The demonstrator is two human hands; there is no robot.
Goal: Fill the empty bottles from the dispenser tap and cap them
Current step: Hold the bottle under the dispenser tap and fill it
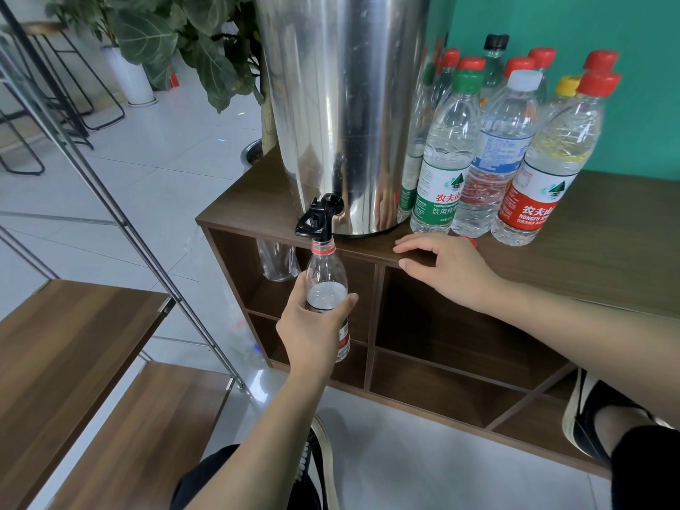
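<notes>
My left hand (312,325) grips an uncapped clear bottle (325,277) with a red neck ring and holds its mouth right under the black tap (318,219) of the steel dispenser (342,104). Water stands partway up the bottle. My right hand (445,266) rests on the front edge of the wooden cabinet top (607,252), fingers loosely spread. A bit of red, perhaps a cap (471,241), shows behind the right hand; whether the hand holds it I cannot tell. Several capped bottles (507,149) stand to the right of the dispenser.
The cabinet has open cubbies (441,325) below; a crumpled clear bottle (277,261) hangs in the top-left one. Wooden steps (73,362) and a metal rail (121,215) lie to the left. A potted plant (176,42) stands behind. My shoes (588,417) are on the floor.
</notes>
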